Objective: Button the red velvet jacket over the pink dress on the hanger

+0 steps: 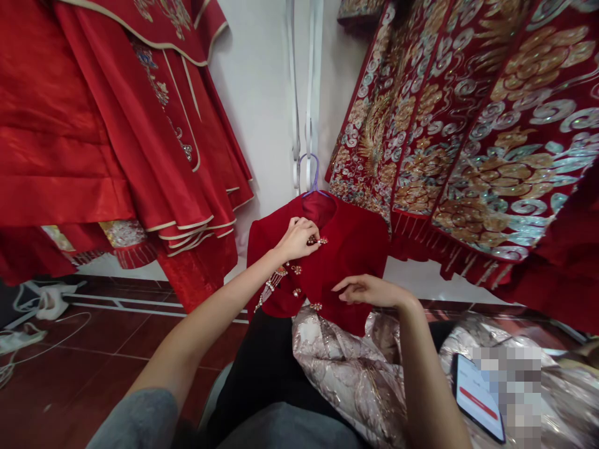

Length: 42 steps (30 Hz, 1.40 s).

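A small red jacket point(346, 255) hangs on a purple hanger point(312, 178) in front of me, with jewelled buttons down its front and a beaded tassel point(271, 285) at its left. My left hand point(298, 238) pinches the top jewelled button point(319, 241) near the collar, fingers closed on it. My right hand point(369, 290) rests lower on the jacket's front, fingers bent and pressed against the red cloth near its hem.
Red embroidered robes point(116, 125) hang at the left, and heavily gold and silver embroidered garments point(477, 125) at the right. Pale silvery brocade point(346, 368) lies over my lap. A phone point(477, 396) lies at the lower right. Cables point(28, 312) trail on the dark red tiled floor.
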### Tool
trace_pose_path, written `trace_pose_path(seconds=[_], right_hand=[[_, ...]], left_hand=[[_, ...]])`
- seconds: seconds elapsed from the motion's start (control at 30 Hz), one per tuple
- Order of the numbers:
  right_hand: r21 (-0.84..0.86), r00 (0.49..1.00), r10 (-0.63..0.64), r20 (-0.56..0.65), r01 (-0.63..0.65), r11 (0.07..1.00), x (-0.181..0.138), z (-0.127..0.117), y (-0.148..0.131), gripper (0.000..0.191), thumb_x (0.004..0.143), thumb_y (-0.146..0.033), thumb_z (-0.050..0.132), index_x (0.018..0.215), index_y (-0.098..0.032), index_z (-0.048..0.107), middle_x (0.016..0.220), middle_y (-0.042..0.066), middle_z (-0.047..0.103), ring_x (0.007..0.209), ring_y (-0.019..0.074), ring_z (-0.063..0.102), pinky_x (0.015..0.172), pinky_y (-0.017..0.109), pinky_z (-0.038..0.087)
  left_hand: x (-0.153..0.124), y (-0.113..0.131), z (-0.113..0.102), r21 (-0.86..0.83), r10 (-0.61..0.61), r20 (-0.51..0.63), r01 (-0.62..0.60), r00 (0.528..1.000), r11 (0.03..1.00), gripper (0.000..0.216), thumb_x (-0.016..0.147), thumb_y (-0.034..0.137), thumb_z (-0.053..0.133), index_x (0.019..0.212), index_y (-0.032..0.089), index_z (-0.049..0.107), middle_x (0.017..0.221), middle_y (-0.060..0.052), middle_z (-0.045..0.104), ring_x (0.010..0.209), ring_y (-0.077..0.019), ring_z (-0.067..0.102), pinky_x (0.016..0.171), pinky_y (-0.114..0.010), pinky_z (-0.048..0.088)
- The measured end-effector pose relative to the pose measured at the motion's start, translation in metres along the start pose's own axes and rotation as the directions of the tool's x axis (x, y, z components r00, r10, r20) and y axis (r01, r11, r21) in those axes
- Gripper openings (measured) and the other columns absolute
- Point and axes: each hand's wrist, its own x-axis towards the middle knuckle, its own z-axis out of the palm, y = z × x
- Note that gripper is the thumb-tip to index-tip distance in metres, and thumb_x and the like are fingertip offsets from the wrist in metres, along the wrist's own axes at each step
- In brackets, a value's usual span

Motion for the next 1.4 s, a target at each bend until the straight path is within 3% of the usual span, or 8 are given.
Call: trace_pose_path(seconds=[0.17,0.27,0.37,0.47,0.67,0.8,1.13,1.4], right_hand=[[-0.007,0.998,-0.039,-0.055,0.039,0.999,-0.005,-0.004,0.0,0.04,0.079,-0.043,0.062,0.11,-0.018,0.065,0.082,0.004,0.07,0.078,0.0164,0.063,0.078,0.032,0.049],[-0.002,0.97,-0.118,-0.214,0.12,0.993,0.0,-0.004,-0.001,0.036,0.079,-0.043,0.062,0.106,-0.02,0.066,0.091,0.005,0.07,0.086,0.0182,0.065,0.084,0.035,0.05],[-0.022,0.803,-0.227,-0.551,0.257,0.966,0.013,0.0,-0.009,0.03,0.081,-0.043,0.059,0.102,-0.022,0.065,0.106,0.007,0.068,0.1,0.0199,0.063,0.093,0.036,0.048],[-0.023,0.686,-0.272,-0.675,0.349,0.937,0.026,0.009,-0.021,0.027,0.084,-0.043,0.057,0.097,-0.02,0.065,0.106,0.007,0.068,0.1,0.0199,0.063,0.093,0.035,0.049],[-0.005,0.685,-0.287,-0.669,0.382,0.924,0.037,0.023,-0.03,0.027,0.083,-0.043,0.058,0.093,-0.018,0.064,0.101,0.008,0.069,0.096,0.0205,0.065,0.089,0.033,0.052],[-0.003,0.725,-0.287,-0.626,0.366,0.931,0.033,0.021,-0.027,0.029,0.082,-0.044,0.059,0.094,-0.018,0.065,0.1,0.008,0.069,0.092,0.0203,0.066,0.087,0.033,0.053],[0.057,0.732,-0.257,-0.631,0.374,0.926,0.024,0.009,-0.015,0.034,0.081,-0.048,0.061,0.096,-0.018,0.063,0.1,0.01,0.069,0.087,0.0205,0.067,0.084,0.036,0.055],[0.059,0.74,-0.25,-0.624,0.364,0.93,0.024,0.01,-0.013,0.034,0.082,-0.048,0.06,0.096,-0.018,0.064,0.099,0.01,0.069,0.088,0.0204,0.067,0.084,0.037,0.056]], left_hand=[[0.0,-0.001,-0.002,-0.213,0.008,0.008,-0.006,1.0,0.977,0.01,0.079,0.027,0.058,0.08,0.024,0.067,0.076,-0.004,0.063,0.091,-0.0219,0.054,0.109,-0.045,0.016],[0.0,0.0,-0.002,-0.377,-0.078,0.0,0.073,0.997,0.924,0.004,0.074,0.027,0.064,0.073,0.025,0.067,0.071,-0.004,0.063,0.089,-0.0231,0.056,0.112,-0.046,0.014],[0.0,0.0,0.0,-0.436,-0.118,-0.026,0.094,0.993,0.895,0.002,0.072,0.025,0.066,0.07,0.024,0.065,0.068,-0.004,0.061,0.085,-0.0226,0.057,0.113,-0.045,0.013],[0.0,0.001,0.001,-0.394,-0.088,-0.068,0.054,0.994,0.917,0.002,0.072,0.021,0.064,0.072,0.023,0.064,0.07,-0.004,0.062,0.081,-0.0215,0.058,0.113,-0.045,0.012],[0.009,0.001,0.0,0.01,-0.045,-0.008,0.045,0.999,0.999,0.004,0.073,0.021,0.062,0.075,0.022,0.066,0.065,-0.004,0.061,0.082,-0.0234,0.057,0.112,-0.048,0.011],[0.014,0.003,-0.002,0.114,-0.04,0.054,0.034,0.998,0.993,0.008,0.075,0.023,0.061,0.069,0.021,0.066,0.06,-0.005,0.06,0.082,-0.0248,0.057,0.11,-0.051,0.009],[0.009,0.008,-0.01,-0.167,-0.007,0.026,0.011,1.0,0.986,0.01,0.071,0.014,0.063,0.068,0.024,0.063,0.07,-0.003,0.063,0.093,-0.0252,0.054,0.111,-0.057,0.002],[0.009,0.003,-0.006,-0.256,0.026,-0.126,-0.058,0.992,0.965,0.013,0.067,0.013,0.067,0.064,0.025,0.062,0.053,0.002,0.053,0.07,-0.02,0.057,0.115,-0.053,0.001]])
